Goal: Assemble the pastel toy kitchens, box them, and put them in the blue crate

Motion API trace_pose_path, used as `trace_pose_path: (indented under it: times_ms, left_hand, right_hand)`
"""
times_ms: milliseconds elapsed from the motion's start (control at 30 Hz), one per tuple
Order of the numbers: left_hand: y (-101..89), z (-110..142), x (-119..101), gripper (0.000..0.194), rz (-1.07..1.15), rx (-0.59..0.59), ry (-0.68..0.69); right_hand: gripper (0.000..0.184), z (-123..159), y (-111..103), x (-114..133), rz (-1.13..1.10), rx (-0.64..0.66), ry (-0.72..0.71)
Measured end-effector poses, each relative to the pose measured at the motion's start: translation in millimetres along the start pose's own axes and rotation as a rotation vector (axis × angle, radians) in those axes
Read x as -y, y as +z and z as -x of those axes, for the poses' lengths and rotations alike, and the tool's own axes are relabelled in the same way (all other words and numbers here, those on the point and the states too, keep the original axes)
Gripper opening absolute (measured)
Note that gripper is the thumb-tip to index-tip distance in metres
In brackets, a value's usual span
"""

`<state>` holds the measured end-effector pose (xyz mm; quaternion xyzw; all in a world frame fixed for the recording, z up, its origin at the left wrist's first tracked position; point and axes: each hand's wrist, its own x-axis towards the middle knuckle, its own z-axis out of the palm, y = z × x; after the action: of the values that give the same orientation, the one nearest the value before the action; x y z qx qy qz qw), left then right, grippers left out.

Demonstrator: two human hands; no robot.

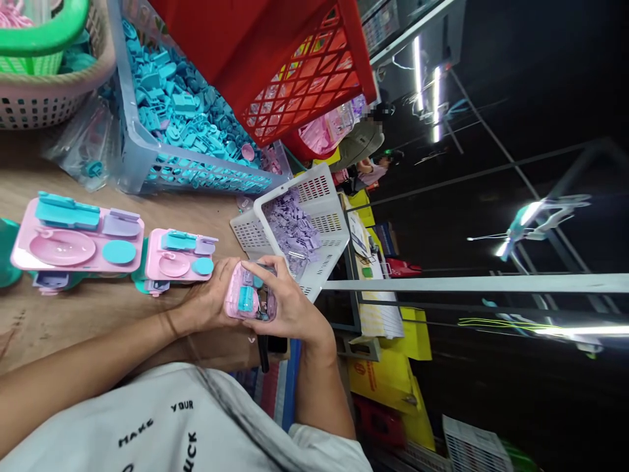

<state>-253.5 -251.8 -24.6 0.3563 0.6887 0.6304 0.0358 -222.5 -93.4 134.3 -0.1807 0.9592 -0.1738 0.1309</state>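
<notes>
Both hands grip a small pink toy sink set (239, 303) with turquoise and lilac pieces and a clear plastic part on one side. My left hand (215, 298) wraps round its pink side, while the fingers of my right hand (287, 298) close on the clear side. Part of the toy is hidden by fingers. Beside my left hand on the table stands another toy sink set (177, 259), pink-topped with a basin, a turquoise disc and lilac bits. Farther left is a similar, larger-looking set (78, 239).
A clear crate (206, 164) of turquoise parts stands behind, with a red crate (309, 78) leaning over it. A white basket (319, 210) holds lilac parts. A pale round basket (44, 98) and plastic bags (88, 147) are at left. Other people (361, 141) are farther off.
</notes>
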Motion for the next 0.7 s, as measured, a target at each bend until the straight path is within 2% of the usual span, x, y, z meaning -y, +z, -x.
trace_pose_path:
  times_ms: [233,467,600,700]
  left_hand:
    - [-0.7,-1.0,0.2,0.098,0.029,-0.004,0.006]
    - [5.5,1.7,9.2,0.111,-0.082,0.002,0.014]
    - [4.7,2.5,19.3,0.123,-0.120,0.075,-0.052]
    - [-3.2,4.3,19.8,0.125,-0.136,0.134,-0.149]
  right_hand:
    - [0.096,1.0,2.0,0.4,-0.038,0.007,0.048]
    - [0.106,14.6,24.9,-13.6,-0.131,-0.064,0.113]
    - [0.107,17.3,37.5,-20.2,-0.198,-0.137,0.127]
    - [0.106,8.2,41.3,-22.6,-0.219,-0.200,0.108]
